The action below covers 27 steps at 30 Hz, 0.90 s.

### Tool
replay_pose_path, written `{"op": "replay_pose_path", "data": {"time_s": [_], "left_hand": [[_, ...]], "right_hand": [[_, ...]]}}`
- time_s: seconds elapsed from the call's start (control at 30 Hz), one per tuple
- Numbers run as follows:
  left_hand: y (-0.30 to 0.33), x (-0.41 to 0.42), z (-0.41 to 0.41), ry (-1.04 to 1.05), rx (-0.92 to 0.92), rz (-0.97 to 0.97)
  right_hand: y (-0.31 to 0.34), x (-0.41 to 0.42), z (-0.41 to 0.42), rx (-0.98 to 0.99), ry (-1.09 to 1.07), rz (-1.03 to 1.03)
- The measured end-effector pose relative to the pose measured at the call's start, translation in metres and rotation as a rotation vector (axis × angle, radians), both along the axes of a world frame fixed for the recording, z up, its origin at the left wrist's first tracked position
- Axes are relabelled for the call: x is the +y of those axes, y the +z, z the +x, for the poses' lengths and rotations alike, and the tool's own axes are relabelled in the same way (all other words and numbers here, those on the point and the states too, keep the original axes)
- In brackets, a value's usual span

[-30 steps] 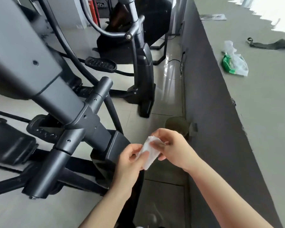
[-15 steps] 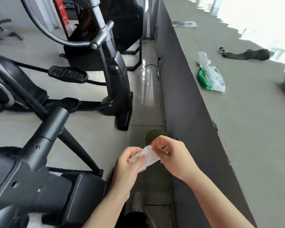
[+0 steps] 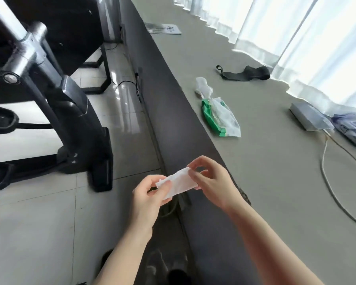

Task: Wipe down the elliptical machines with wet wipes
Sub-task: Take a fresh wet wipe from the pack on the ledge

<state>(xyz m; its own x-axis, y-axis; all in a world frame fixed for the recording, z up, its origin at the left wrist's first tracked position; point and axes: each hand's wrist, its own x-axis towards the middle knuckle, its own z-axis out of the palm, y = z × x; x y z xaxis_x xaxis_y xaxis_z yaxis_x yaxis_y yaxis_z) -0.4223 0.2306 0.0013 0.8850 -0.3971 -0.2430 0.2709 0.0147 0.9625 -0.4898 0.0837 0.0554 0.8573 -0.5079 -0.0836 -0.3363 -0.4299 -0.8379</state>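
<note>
White wet wipe (image 3: 178,183) stretched between your two hands, just short of the grey ledge (image 3: 265,161).

Your left hand (image 3: 147,199) pinches the wipe's lower left end between thumb and curled fingers, and your right hand (image 3: 211,182) pinches its upper right end, so the sheet hangs taut and slightly tilted between them above the tiled floor (image 3: 39,223), beside the ledge's dark front face. On the ledge, beyond your right hand, lies the green-and-white wipe pack (image 3: 221,118) with a crumpled wipe (image 3: 202,88) at its far end; a black strap (image 3: 245,73) lies farther along the ledge, near the curtains. Opposite the ledge, across the floor, stands the black elliptical machine (image 3: 74,112), well apart from both hands and the wipe.
</note>
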Motion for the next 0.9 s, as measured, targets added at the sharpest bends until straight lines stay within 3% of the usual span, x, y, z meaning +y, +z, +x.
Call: {"op": "replay_pose_path", "data": {"time_s": [0.27, 0.4, 0.6, 0.73, 0.9], "left_hand": [[0.003, -0.066, 0.090, 0.016, -0.039, -0.006], [0.009, -0.134, 0.148, -0.055, -0.129, 0.052], [0.018, -0.229, 0.218, -0.151, -0.261, 0.149], [0.018, -0.282, 0.261, -0.204, -0.385, 0.220], [0.017, -0.358, 0.316, -0.353, -0.587, 0.306]], "right_hand": [[-0.008, -0.068, 0.082, 0.005, 0.054, -0.016], [-0.008, -0.142, 0.120, 0.001, -0.130, -0.059], [-0.028, -0.236, 0.164, 0.346, -0.313, -0.469], [-0.054, -0.260, 0.191, 0.596, -0.320, -0.457], [-0.072, -0.261, 0.199, 0.634, -0.302, -0.642]]}}
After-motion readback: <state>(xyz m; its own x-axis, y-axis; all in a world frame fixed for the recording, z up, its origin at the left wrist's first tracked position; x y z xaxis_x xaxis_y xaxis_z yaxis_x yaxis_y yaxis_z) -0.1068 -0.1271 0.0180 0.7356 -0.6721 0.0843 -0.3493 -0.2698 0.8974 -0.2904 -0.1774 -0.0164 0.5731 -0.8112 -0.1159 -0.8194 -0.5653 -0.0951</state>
